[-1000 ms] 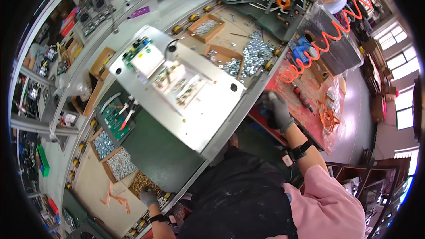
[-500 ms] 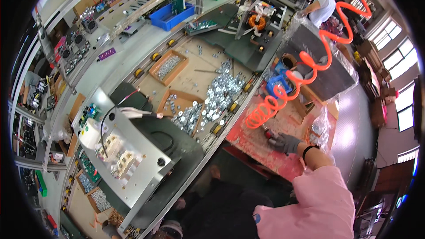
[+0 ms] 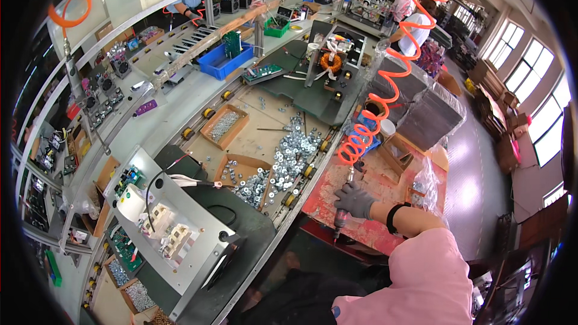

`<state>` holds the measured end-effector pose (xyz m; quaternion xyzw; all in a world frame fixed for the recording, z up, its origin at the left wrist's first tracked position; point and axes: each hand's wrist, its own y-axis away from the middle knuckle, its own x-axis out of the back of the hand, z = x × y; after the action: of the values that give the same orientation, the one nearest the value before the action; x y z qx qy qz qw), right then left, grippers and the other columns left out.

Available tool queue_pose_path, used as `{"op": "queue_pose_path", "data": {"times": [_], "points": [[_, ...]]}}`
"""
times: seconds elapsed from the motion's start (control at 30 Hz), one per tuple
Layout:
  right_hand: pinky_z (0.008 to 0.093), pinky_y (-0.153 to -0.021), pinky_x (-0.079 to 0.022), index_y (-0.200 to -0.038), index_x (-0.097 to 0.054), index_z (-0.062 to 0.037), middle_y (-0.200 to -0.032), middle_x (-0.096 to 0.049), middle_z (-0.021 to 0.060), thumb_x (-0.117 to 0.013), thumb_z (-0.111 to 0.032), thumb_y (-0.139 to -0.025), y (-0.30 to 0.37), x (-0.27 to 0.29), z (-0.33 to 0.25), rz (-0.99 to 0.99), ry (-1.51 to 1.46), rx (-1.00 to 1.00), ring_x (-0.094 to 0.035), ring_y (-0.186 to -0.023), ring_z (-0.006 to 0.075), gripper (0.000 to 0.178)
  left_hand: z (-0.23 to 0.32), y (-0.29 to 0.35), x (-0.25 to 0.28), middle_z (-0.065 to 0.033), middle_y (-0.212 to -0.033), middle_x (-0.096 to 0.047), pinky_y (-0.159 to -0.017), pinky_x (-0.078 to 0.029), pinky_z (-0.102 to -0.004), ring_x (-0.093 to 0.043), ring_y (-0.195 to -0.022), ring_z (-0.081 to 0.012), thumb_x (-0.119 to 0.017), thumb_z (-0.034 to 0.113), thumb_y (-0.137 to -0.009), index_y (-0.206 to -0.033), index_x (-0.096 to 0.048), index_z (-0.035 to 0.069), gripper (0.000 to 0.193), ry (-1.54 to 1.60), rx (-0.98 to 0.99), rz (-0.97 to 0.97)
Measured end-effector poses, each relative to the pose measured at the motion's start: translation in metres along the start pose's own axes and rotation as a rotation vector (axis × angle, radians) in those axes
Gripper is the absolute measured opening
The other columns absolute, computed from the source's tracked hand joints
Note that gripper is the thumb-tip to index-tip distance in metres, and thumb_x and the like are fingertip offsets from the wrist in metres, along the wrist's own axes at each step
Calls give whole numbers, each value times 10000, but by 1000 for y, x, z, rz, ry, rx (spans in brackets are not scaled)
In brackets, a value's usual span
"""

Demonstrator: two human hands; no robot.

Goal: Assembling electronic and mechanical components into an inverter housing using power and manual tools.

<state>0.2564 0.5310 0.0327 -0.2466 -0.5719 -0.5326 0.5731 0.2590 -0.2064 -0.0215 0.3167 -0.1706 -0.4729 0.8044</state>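
My right hand (image 3: 354,200), in a grey glove, is closed round a pneumatic screwdriver (image 3: 341,219) above the red worn tabletop (image 3: 376,229). The tool points down toward the near edge of that table, and its upper end joins an orange coiled air hose (image 3: 385,93). My left hand is out of view. On the left, a metal chassis (image 3: 198,219) with circuit boards and white connectors rests on a dark pad (image 3: 256,225). Loose nuts and washers (image 3: 295,150) lie heaped on the line beyond it.
Cardboard trays of small fasteners (image 3: 224,126) stand on the line, with a blue bin (image 3: 226,60) behind. A second assembly with a copper coil (image 3: 330,62) sits farther along. Plastic-wrapped dark boxes (image 3: 424,114) stand beyond the red table. Another person (image 3: 415,33) works at the far right.
My right hand has lifted the screwdriver off the red table and brought it nearer the line. My left hand, at the lower left before, has left the view. The view has shifted.
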Motion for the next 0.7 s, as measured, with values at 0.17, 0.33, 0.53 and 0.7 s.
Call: {"op": "queue_pose_path", "data": {"times": [0.17,0.33,0.53,0.7], "points": [[453,-879,-380,-992,-604,-184,-1059,-562,69,-667,-286,-702,4,59,-102,7,-251,-74,-531,-1041,265,314,17,13,33,-19,-662,-520,-580,-455,-334,-532,-606,-200,-585,291,-863,-1136,-566,54,362,137,99,-74],[441,-874,-388,-1137,-546,-129,-1019,-608,106,-710,-316,-742,-1,67,-218,-266,-1085,7,-571,-976,336,467,27,39,-13,-15,-743,-539,-536,-420,-276,-504,-601,-130,-557,395,-893,-1133,-555,20,445,-425,-49,-590],[347,-855,-441,-1294,-467,-62,-1024,-618,140,-730,-335,-745,-13,89,-326,-324,-1521,122,-590,-952,261,667,37,89,-51,-77,-795,-588,-478,-395,-230,-499,-556,-105,-547,93,-846,-1074,-589,-32,264,-414,43,-557],[349,-730,-475,-1123,-517,-46,-847,-619,137,-725,-378,-753,-12,128,-363,-111,-1644,2,-625,-819,226,539,32,74,-87,-67,-765,-570,-501,-399,-239,-506,-566,-116,-512,228,-924,-998,-572,-1,248,-845,-848,-817]]}}
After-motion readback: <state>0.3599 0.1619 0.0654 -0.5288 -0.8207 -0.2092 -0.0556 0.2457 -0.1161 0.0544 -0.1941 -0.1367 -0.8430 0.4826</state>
